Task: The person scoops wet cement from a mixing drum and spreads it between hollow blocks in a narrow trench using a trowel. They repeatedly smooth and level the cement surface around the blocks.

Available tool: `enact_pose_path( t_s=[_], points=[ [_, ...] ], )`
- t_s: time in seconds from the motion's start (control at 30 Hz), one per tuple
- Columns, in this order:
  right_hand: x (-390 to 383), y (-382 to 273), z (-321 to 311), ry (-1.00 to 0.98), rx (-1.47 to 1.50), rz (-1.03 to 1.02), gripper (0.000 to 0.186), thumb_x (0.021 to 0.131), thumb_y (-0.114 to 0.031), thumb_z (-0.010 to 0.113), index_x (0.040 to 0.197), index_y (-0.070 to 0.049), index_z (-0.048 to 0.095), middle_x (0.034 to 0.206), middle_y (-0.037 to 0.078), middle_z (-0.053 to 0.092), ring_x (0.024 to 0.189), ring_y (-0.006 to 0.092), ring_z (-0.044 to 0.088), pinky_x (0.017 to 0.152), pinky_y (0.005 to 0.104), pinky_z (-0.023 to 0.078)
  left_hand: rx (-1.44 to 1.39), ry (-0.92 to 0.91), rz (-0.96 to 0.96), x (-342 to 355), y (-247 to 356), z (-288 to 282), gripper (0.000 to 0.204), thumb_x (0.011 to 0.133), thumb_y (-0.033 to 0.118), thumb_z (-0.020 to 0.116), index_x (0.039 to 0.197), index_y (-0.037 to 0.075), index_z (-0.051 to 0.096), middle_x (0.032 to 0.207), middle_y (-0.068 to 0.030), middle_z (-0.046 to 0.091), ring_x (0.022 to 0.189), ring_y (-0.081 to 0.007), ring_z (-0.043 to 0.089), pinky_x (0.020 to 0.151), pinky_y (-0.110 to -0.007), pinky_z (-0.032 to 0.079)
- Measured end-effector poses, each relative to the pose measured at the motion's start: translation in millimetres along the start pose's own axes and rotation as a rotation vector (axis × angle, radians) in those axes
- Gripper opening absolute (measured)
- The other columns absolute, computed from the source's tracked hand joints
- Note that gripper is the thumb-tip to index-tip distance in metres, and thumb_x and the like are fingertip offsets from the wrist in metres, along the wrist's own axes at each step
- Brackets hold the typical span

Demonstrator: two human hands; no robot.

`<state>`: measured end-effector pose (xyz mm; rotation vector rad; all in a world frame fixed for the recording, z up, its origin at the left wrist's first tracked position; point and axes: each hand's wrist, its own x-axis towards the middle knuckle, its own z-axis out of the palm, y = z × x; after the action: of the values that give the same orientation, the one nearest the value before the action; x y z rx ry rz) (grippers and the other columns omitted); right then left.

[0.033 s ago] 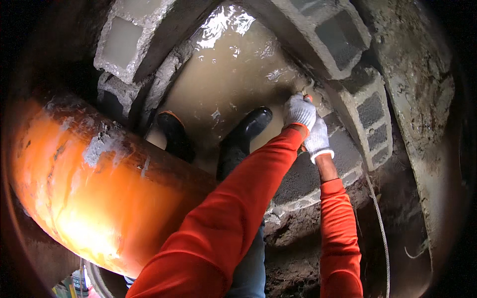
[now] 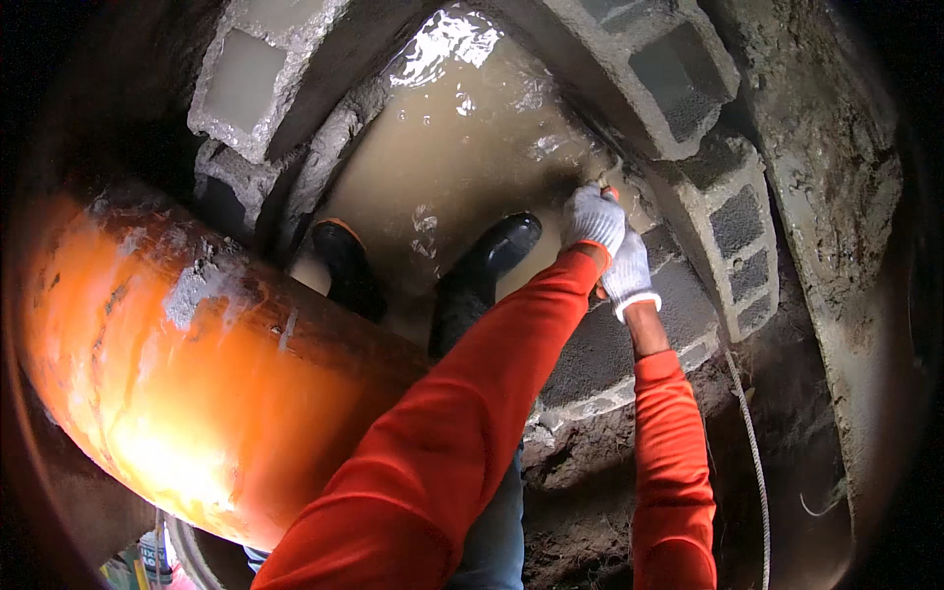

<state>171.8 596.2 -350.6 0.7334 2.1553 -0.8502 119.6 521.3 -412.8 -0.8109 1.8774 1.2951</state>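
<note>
My left hand, in a white knit glove with an orange cuff, is closed beside the concrete block wall on the right. Just below it, my right hand, in a similar glove, is closed too. Bits of something orange show at the left hand's fingers and beside the right hand. My gloves hide most of it, so its kind cannot be made out. Both hands are close together over the edge of the muddy water and the grey block ledge.
A large orange pipe fills the left side. My black boots stand in the water between hollow concrete blocks and more blocks at right. A pale rope hangs at the lower right, near bare soil.
The glints on the water differ slightly. My hands keep the same position against the wall.
</note>
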Motion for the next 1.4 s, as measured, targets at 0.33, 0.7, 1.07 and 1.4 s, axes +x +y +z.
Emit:
enact_pose_path(
  t_s=[0.33,0.7,1.07,1.4],
  points=[
    [-71.2,-28.6,-9.7,0.076,0.013,0.169,0.051,0.113,-0.038,0.053,0.118,0.010,0.067,0.080,0.029,0.073,0.059,0.0368,0.074,0.051,0.0501,0.057,0.744,-0.585,0.350,-26.6,14.9,-82.3,0.054,0.105,0.047,0.061,0.105,-0.005,0.076,0.099,-0.0316,0.076,0.097,-0.0507,0.074,0.090,-0.057,0.058],
    [-126.3,19.9,-85.4,0.061,0.135,0.506,0.073,0.110,-0.061,0.056,0.105,0.011,0.064,0.059,0.013,0.055,0.041,0.0263,0.058,0.039,0.0436,0.046,1.142,-0.258,0.905,-193.5,234.9,-464.6,0.052,0.111,0.024,0.058,0.157,-0.002,0.056,0.147,-0.0211,0.069,0.137,-0.0330,0.066,0.118,-0.043,0.048],
    [-62.1,19.8,-46.5,-0.024,0.038,0.568,0.069,0.111,-0.063,0.048,0.111,0.004,0.068,0.060,0.005,0.050,0.041,0.0208,0.051,0.042,0.0414,0.048,1.237,0.137,0.838,-243.3,167.5,-561.5,0.056,0.104,0.009,0.056,0.157,-0.010,0.050,0.149,-0.0291,0.064,0.140,-0.0410,0.063,0.128,-0.052,0.038],
    [-71.3,-17.1,-38.3,-0.019,0.230,0.458,0.069,0.111,-0.055,0.050,0.089,0.009,0.064,0.060,0.017,0.060,0.042,0.0300,0.062,0.042,0.0473,0.047,1.217,0.136,0.857,-243.6,177.1,-544.0,0.052,0.103,0.005,0.059,0.154,-0.006,0.055,0.144,-0.0235,0.070,0.142,-0.0386,0.060,0.131,-0.051,0.032]
  ],
)
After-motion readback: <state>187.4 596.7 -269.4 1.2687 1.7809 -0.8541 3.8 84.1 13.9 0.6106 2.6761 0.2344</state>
